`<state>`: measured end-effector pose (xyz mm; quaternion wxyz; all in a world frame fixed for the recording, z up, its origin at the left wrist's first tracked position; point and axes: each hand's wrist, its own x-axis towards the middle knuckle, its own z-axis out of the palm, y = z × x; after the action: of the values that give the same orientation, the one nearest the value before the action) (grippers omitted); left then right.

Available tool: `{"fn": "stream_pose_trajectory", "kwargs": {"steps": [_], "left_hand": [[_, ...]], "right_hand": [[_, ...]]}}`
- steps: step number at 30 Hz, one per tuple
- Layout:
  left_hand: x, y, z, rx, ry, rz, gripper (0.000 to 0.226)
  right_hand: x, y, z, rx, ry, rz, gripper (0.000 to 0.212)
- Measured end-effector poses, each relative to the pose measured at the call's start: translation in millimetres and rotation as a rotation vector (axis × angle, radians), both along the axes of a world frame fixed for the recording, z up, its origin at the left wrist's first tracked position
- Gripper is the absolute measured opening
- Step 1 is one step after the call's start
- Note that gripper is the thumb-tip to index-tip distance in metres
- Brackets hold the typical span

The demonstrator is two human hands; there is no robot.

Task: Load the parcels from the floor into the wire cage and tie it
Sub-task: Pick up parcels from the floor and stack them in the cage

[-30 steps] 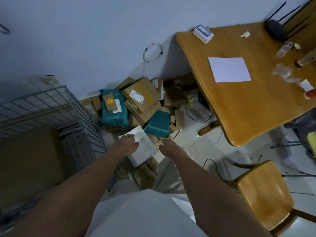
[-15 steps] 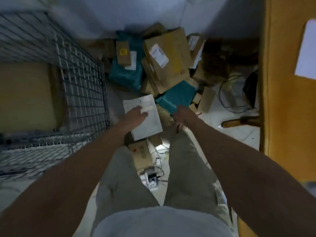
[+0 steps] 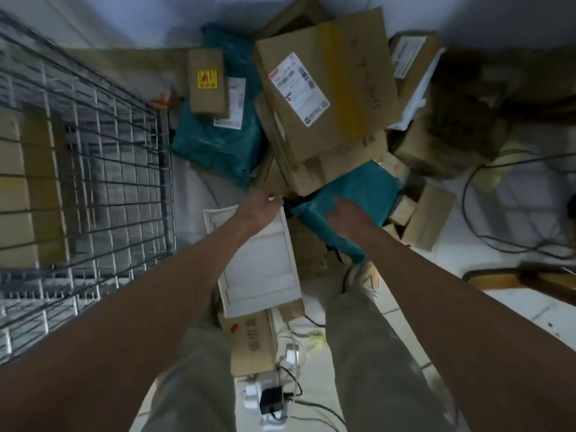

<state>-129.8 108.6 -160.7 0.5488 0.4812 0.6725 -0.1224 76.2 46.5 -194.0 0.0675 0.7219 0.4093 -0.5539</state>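
Reaching hands: both arms stretch down from the bottom of the frame toward the parcel heap at centre.
Left hand point(image 3: 260, 203): at the far top edge of the white flat box point(image 3: 261, 263), fingers bent over that edge and seemingly pinching it; the grip itself is partly hidden by the hand.
Right hand point(image 3: 346, 215): lying on the teal mailer bag point(image 3: 358, 194) at centre right, fingers fairly straight and spread, palm down, not curled round it.
White flat box: centre of the frame, on the floor heap, its near end resting over a brown carton point(image 3: 252, 347) with red print.
Parcels: large cardboard box point(image 3: 327, 85) with a shipping label at upper centre; small brown box point(image 3: 207, 82) with a yellow sticker on a second teal bag point(image 3: 218, 141) at upper left of centre; more cartons at upper right.
Wire cage point(image 3: 93, 169): left side of the frame, beside the heap, a cardboard sheet inside.
Floor point(image 3: 514, 219): pale tiles at right with dark cables; a power strip point(image 3: 265, 400) with plugs at bottom centre.
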Motion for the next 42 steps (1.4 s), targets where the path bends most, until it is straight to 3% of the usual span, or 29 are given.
{"fn": "stream_pose_trajectory", "kwargs": {"steps": [4,8,10,13,17,22,26,29,31,35,37,42], "left_hand": [[4,24,-66,-0.023,-0.021,0.247,0.047],[27,38,-84,0.008,-0.152,0.532,0.051],[33,47,-96,0.124,-0.143,0.609,0.059],[32,72,-112,0.316,-0.07,0.655,0.063],[32,117,-117,0.333,-0.235,0.671,0.057],[26,138,-112,0.221,-0.323,0.709,0.087],[24,125,-92,0.284,-0.307,0.56,0.062],[30,109,-66,0.355,-0.219,0.484,0.046],[33,91,-39,0.328,-0.161,0.515,0.043],[11,51,-4,0.148,-0.099,0.687,0.07],[-6,34,11,0.072,-0.071,0.747,0.084],[-31,-6,122,-0.002,-0.056,0.866,0.063]], "right_hand": [[1,18,-57,-0.018,0.068,-0.217,0.054],[-10,26,-82,-0.116,0.288,-0.844,0.054],[-13,26,-96,-0.147,0.378,-1.066,0.049],[-15,29,-110,-0.138,0.404,-1.22,0.038],[-14,41,-122,-0.095,0.474,-1.332,0.036],[-37,50,-125,-0.092,0.615,-1.445,0.06],[-42,36,-108,-0.076,0.599,-1.591,0.065],[-31,14,-76,-0.065,0.563,-1.639,0.061],[-23,-3,-48,-0.083,0.521,-1.668,0.076],[-23,-23,22,-0.108,0.471,-1.717,0.084],[-27,-30,60,-0.167,0.436,-1.673,0.078],[-41,-47,140,-0.279,0.443,-1.466,0.056]]}}
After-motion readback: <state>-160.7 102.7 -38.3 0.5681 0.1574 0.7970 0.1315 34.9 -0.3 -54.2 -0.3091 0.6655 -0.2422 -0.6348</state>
